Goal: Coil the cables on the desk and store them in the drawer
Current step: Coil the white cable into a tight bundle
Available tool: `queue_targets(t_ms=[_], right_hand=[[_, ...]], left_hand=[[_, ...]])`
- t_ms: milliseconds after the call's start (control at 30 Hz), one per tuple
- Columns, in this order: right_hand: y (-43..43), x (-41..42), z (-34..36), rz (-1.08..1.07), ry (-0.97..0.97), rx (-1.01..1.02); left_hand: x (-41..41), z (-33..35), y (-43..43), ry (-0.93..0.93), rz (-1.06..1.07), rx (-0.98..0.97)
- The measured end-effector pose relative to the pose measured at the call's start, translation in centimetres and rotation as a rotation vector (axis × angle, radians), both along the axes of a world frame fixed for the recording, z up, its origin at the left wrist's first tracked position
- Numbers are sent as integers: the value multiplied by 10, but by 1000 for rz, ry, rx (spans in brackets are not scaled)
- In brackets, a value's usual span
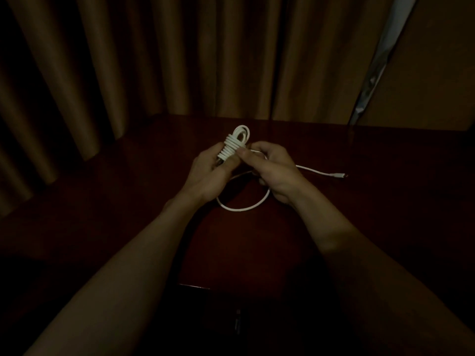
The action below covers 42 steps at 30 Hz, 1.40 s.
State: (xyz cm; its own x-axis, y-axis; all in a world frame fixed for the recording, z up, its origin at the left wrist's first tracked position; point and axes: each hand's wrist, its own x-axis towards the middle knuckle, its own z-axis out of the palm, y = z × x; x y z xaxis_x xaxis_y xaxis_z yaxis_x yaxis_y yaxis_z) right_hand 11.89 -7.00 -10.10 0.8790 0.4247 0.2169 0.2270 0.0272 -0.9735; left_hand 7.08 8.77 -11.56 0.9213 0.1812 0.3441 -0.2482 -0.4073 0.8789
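dim room. brown pleated curtains (154,60) hang behind a dark, glossy wooden desk (385,201); a pale strip (379,68) shows at their right edge.

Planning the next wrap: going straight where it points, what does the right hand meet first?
Probably the coiled cable bundle in the left hand; the right hand points left at it, depth unclear.

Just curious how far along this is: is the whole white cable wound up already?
No, a loose loop and the plug end of the cable lie on the desk.
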Motion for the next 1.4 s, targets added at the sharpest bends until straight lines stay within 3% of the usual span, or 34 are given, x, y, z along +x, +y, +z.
queue_targets(t_ms=[433,800,867,1000,1100,1267,1400], right_hand=[[13,-1,-2,-156,-50,-74],[33,-12,-4,-226,27,16],[27,-9,-2,-205,13,24],[14,-4,-3,-151,0,-39],[6,-6,1,-63,42,-64],[1,-1,4,25,108,-97],[6,-6,2,-41,40,-82]], left_hand=[[5,-5,-1,-98,161,184],[1,-4,-4,-196,243,301],[1,-2,-2,-145,171,222],[2,2,1,-77,14,-176],[5,1,5,-36,-39,-223],[6,-2,7,-72,-127,-121],[2,-2,-1,-226,10,74]])
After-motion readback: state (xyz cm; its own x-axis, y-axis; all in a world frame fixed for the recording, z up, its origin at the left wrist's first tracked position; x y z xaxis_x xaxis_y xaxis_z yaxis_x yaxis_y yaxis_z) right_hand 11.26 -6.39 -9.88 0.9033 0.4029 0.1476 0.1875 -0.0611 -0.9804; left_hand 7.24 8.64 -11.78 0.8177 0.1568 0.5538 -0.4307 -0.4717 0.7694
